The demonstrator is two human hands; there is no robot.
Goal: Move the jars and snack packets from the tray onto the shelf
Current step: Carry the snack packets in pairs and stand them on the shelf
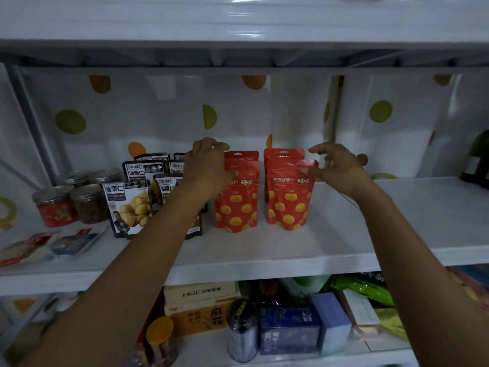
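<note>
Your left hand [209,165] is clamped on the top of one red packet [236,197] w/ your right hand [336,168] spread open, just off the other red packet [288,194], prob. squaring both upright mid-shelf [264,250], beside the dark packets [127,205] & jars [57,205].

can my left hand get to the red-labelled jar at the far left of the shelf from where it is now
Probably yes. The left hand rests at the left red packet; the red-labelled jar stands at the shelf front, nothing before it, though the black packets lie between.
</note>
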